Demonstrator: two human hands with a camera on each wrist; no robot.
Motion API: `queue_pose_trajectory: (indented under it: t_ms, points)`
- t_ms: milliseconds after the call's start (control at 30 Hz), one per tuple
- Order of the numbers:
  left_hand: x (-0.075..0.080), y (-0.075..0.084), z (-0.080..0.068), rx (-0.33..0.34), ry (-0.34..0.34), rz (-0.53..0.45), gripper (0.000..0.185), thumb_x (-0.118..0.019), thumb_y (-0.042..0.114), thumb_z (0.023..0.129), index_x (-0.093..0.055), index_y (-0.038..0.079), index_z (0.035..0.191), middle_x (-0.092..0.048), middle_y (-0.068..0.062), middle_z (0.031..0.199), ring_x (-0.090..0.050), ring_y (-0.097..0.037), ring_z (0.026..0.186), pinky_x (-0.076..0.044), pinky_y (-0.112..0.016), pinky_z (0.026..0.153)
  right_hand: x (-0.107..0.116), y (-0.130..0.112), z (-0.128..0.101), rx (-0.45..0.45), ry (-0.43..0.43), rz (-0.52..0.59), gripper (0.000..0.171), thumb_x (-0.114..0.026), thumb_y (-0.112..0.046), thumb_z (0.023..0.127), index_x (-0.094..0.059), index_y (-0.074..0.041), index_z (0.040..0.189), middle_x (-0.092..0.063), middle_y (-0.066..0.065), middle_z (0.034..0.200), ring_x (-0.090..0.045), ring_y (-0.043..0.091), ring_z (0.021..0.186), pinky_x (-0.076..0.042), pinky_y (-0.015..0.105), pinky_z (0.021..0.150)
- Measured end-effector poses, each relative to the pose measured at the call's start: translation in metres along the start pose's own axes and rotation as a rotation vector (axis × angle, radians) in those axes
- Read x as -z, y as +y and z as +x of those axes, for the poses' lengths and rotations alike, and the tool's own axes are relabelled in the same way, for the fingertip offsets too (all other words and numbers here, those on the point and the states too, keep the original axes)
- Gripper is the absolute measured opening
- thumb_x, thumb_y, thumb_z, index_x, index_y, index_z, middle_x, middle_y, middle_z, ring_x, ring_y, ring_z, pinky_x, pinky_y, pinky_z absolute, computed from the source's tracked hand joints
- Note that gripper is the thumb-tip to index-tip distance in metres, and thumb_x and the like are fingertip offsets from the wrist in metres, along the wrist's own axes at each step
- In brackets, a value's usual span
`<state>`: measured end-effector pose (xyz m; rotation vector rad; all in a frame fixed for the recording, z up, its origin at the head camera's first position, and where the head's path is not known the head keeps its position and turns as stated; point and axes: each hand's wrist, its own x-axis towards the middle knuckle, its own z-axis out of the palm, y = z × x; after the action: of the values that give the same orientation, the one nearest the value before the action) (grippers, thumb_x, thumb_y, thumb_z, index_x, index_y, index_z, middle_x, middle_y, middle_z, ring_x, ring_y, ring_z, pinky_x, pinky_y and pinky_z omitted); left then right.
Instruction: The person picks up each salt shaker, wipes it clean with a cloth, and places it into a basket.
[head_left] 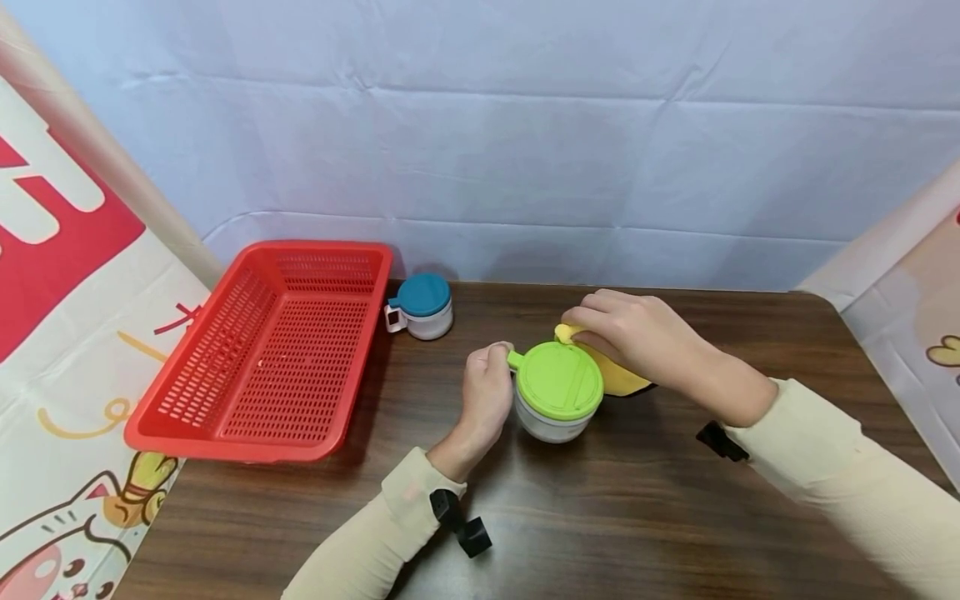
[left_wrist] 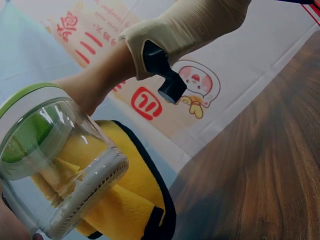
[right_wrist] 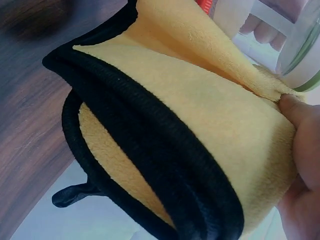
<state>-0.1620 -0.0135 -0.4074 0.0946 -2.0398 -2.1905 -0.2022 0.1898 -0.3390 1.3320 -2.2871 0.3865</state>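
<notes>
A clear glass jar with a green lid [head_left: 561, 381] is held off to the right of centre, slightly tilted in the left wrist view. My left hand [head_left: 487, 392] grips it by the handle on its left side. In my right hand [head_left: 637, 337] a yellow cloth with black edging [right_wrist: 200, 100] is pinched between thumb and fingers. That cloth lies against the far right side of the jar, near the lid's rim, and its folds hang down below the hand. Through the glass the left wrist view shows the yellow cloth [left_wrist: 135, 200] behind the jar.
A red plastic basket [head_left: 341, 417] stands at the left of the brown wooden table [head_left: 675, 517]. Beside its right wall sits a second jar with a blue lid [head_left: 424, 295] and white handle. A pale cloth backdrop [head_left: 510, 167] rises behind the table.
</notes>
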Motion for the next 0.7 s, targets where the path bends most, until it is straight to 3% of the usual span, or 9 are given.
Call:
queue_pose_trajectory:
  t_ms: [700]
  points:
    - [-0.002, 0.001, -0.002, 0.002, -0.038, 0.021, 0.036, -0.038, 0.002, 0.092, -0.038, 0.012, 0.057, -0.03, 0.003, 0.06, -0.03, -0.013, 0.061, -0.028, -0.025, 0.059, -0.002, -0.008, 0.027, 0.082, -0.079, -0.014, 0.021, -0.082, -0.007, 0.082, -0.07, -0.015, 0.098, -0.06, -0.003, 0.086, -0.057, 0.014, 0.077, -0.052, 0.031, 0.06]
